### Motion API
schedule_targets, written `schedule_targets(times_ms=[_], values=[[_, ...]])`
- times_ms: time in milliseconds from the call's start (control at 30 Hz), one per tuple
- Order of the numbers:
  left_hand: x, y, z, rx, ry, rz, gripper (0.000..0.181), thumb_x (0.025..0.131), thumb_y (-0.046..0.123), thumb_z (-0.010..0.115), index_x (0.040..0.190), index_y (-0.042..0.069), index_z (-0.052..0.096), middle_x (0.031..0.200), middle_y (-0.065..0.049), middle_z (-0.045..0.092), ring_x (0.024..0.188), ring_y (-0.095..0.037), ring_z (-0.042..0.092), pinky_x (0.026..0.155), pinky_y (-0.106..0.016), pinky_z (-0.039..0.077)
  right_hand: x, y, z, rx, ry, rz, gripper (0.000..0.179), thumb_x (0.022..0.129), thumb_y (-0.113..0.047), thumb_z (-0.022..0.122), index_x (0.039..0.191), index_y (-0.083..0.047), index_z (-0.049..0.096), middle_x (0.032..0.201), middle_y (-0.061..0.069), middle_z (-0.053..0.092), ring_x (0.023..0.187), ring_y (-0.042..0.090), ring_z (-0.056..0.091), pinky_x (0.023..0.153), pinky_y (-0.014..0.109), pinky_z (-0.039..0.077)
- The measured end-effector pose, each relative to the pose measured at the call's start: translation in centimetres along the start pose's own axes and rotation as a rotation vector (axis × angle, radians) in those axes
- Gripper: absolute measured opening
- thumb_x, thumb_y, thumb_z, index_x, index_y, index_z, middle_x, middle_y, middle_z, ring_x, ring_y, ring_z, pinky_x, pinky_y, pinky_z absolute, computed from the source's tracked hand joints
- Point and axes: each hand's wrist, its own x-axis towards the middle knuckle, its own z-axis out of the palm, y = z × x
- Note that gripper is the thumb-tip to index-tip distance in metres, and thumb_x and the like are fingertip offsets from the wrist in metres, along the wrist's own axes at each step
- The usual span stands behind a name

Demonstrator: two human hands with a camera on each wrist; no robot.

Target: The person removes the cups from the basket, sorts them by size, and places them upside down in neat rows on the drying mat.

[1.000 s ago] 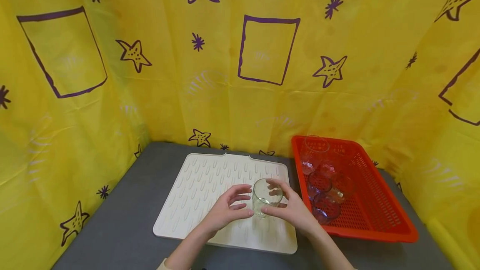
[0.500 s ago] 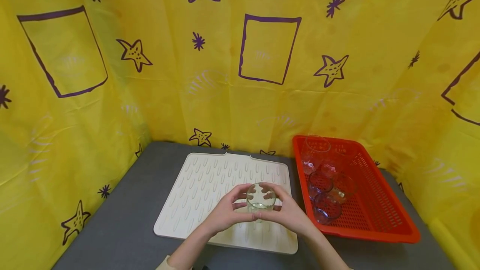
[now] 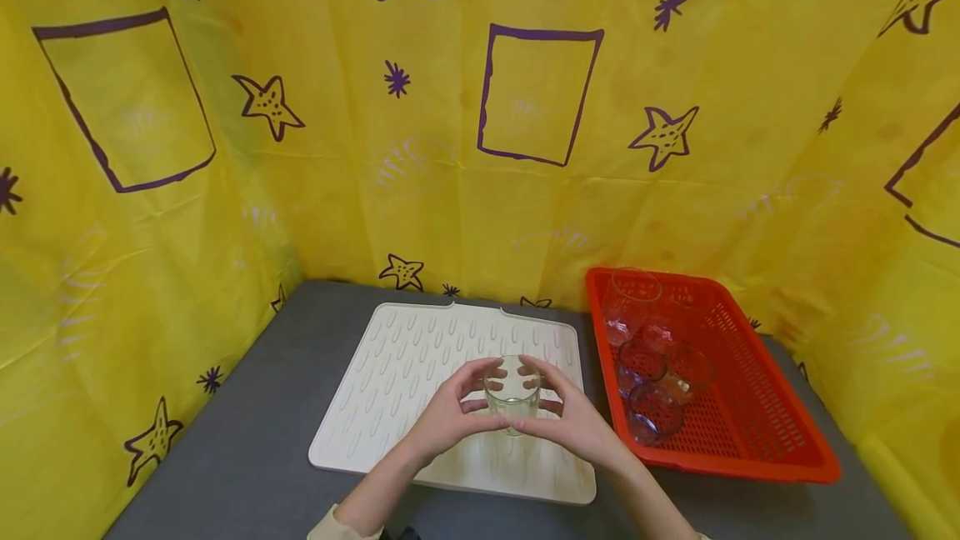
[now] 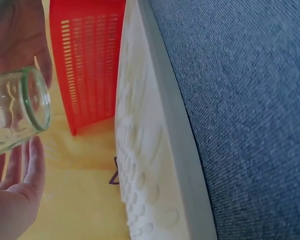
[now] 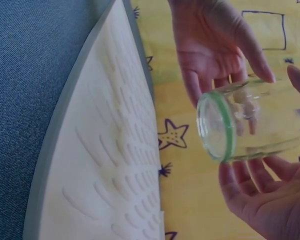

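Note:
A clear, faintly green drinking glass (image 3: 513, 408) is held upright between both hands over the white ridged mat (image 3: 405, 382). My left hand (image 3: 448, 417) grips its left side and my right hand (image 3: 576, 422) its right, thumbs at the front and fingers around the back. In the right wrist view the thick base of the glass (image 5: 272, 120) hangs apart from the mat (image 5: 115, 165). The left wrist view shows the same glass (image 4: 12, 112) partly cut off at the frame's edge.
Right of the mat stands a red perforated basket (image 3: 757, 407) holding several glasses, some clear and some purplish (image 3: 654, 415). Mat and basket sit on a dark grey tabletop (image 3: 247, 423). Yellow patterned cloth (image 3: 337, 190) encloses the back and sides.
One second ago only the right hand held the glass and the left was apart from it. The glass has moved left, and the left hand has closed around it too.

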Motion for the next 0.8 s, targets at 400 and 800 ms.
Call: schedule_targets(times_ms=[400,800], values=[[0.1,0.7,0.0,-0.311,0.082,-0.053,0.064,0.08,0.006,0.069,0.136,0.009,0.037,0.133,-0.014,0.046,0.124,-0.036,0.039,0.091,-0.032,0.043,-0.2,-1.0,0.4,0.091,0.025,-0.004,0.069,0.077,-0.012,0.074,0.135,-0.012,0.039,0.134,0.009,0.041,0.119,0.032,0.041,0.096,0.048,0.039],[-0.2,0.9,0.5,-0.458,0.06,-0.091,0.068,0.08,0.003,0.068,0.138,0.007,0.032,0.139,-0.021,0.036,0.122,-0.031,0.042,0.091,-0.031,0.045,0.6,0.4,1.0,0.125,0.065,0.083,0.064,0.077,-0.011,0.074,0.133,-0.016,0.043,0.13,0.01,0.047,0.11,0.025,0.047,0.09,0.041,0.045]])
